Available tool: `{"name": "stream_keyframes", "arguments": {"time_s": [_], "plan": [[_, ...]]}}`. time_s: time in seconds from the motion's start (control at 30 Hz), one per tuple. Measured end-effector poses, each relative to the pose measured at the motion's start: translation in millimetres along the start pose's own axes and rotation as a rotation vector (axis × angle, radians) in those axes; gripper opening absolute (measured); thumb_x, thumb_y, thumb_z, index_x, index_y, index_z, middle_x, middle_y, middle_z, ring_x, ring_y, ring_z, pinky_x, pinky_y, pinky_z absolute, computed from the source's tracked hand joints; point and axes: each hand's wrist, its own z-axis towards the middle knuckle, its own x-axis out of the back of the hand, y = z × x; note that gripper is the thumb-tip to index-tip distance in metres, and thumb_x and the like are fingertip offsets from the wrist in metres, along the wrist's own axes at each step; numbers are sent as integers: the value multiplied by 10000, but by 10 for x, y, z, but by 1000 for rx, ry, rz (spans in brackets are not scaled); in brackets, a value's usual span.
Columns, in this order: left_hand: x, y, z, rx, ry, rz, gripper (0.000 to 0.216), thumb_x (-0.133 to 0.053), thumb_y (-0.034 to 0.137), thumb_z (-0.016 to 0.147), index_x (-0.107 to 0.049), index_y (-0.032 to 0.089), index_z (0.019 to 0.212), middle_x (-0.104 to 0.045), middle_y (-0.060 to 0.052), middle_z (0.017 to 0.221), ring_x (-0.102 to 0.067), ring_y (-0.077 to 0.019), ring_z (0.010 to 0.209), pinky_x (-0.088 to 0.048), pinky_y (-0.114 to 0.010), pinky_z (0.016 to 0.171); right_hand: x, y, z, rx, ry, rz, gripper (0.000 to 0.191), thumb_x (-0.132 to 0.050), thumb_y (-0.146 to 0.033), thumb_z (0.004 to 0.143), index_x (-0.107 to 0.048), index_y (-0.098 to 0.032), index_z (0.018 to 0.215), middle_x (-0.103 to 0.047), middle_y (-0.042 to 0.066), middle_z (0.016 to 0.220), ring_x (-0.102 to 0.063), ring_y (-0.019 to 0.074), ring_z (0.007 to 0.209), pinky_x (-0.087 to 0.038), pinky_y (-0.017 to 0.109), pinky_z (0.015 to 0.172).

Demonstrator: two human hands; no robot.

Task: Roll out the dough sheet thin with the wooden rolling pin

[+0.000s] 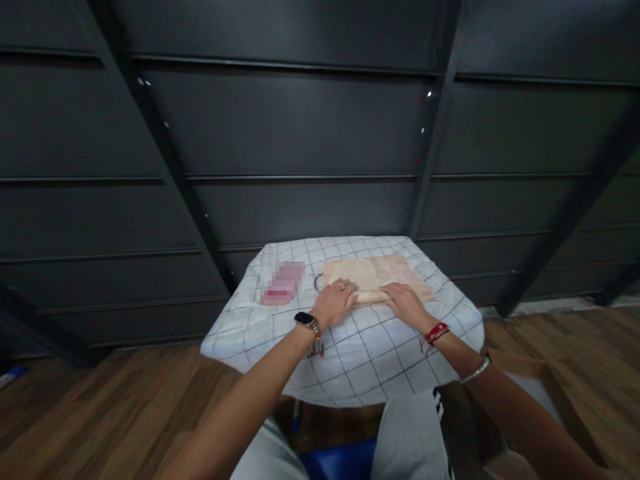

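Both my hands are on a pale, cylindrical rolling pin [370, 297], which lies crosswise near the front edge of a light wooden board [417, 285]. My left hand [336, 302] bends its fingers over the left end. At the right end, the fingers of my right hand [406, 305] curl over the pin. Beyond it, a thin, flat sheet of dough [357, 273] spreads over the board's left and middle part. A whitish dusting, like flour, shows on the board's right side. My hands hide both ends of the pin.
A checked white cloth [380, 353] covers the small table. Left of the board lies a pinkish item [283, 283], blurred by pixels. A dark ring [318, 283] sits by the board's left edge. Behind rises a dark panelled wall [300, 127]; an open cardboard box [555, 393] stands at the right.
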Motion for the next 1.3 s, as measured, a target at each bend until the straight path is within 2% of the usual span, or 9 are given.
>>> {"name": "stream_keyframes", "arguments": {"time_s": [0.1, 0.2, 0.4, 0.53, 0.6, 0.7, 0.77, 0.97, 1.3], "plan": [[-26, 29, 40, 40, -22, 13, 407, -255, 326, 1010, -493, 203, 1316, -538, -75, 1339, -433, -227, 1281, -374, -383, 1041, 11, -13, -35, 4, 18, 17, 321, -564, -102, 835, -615, -165, 1145, -659, 107, 1100, -586, 232, 1026, -438, 393, 917], [-105, 101, -51, 69, 18, 15, 432, -276, 336, 1005, -454, 149, 1352, -547, -121, 1322, -435, -247, 1281, -358, -390, 1052, 17, -47, -96, 15, -2, -20, 340, -532, -88, 830, -609, -167, 1152, -644, 114, 1107, -579, 236, 1030, -435, 399, 919], [-132, 105, -200, -54, 51, 8, 413, -308, 356, 1003, -468, 159, 1329, -506, -112, 1377, -382, -232, 1329, -328, -379, 1075, 79, -28, -103, 77, -57, -54, 366, -513, -98, 826, -602, -164, 1176, -637, 114, 1125, -576, 230, 1036, -440, 385, 925], [24, -8, 17, 10, 52, 33, 421, -283, 347, 1009, -476, 154, 1329, -496, -121, 1391, -374, -240, 1335, -322, -402, 1080, 213, 83, 142, 84, -52, 48, 347, -544, -188, 856, -603, -174, 1197, -641, 107, 1147, -578, 214, 1059, -444, 370, 932], [72, -79, 174, 70, 48, 31, 444, -259, 351, 1012, -471, 135, 1337, -488, -139, 1392, -380, -246, 1329, -348, -403, 1058, 279, 136, 305, 72, -98, 107, 322, -552, -228, 863, -625, -171, 1171, -650, 104, 1140, -586, 207, 1053, -446, 358, 931], [48, -194, 392, 93, -43, -1, 444, -244, 367, 1011, -522, 159, 1287, -531, -126, 1337, -438, -248, 1275, -391, -397, 1008, 297, 196, 516, 85, -205, 173, 274, -486, -281, 917, -666, -160, 1084, -672, 99, 1085, -596, 195, 1032, -442, 345, 940], [-7, -264, 507, 85, -100, -21, 430, -242, 367, 1009, -562, 192, 1237, -572, -99, 1279, -469, -241, 1239, -377, -405, 1013, 236, 228, 611, 74, -228, 163, 327, -389, -289, 966, -661, -154, 1087, -665, 107, 1109, -580, 189, 1071, -418, 346, 977], [-108, -393, 751, 78, -52, -57, 438, -249, 358, 999, -576, 204, 1246, -572, -88, 1300, -422, -255, 1280, -357, -392, 1018, -51, 327, 797, -159, -229, -43, 439, -244, -333, 1016, -601, -150, 1193, -585, 118, 1289, -483, 205, 1232, -376, 369, 1020], [-193, -627, 1236, 108, -47, 61, 457, -201, 279, 993, -618, 133, 1108, -652, -136, 1101, -584, -259, 1062, -467, -379, 832, -138, 553, 1279, -164, -139, -405, 398, -273, -235, 994, -641, -85, 998, -681, 200, 992, -633, 269, 932, -444, 379, 818]]}}
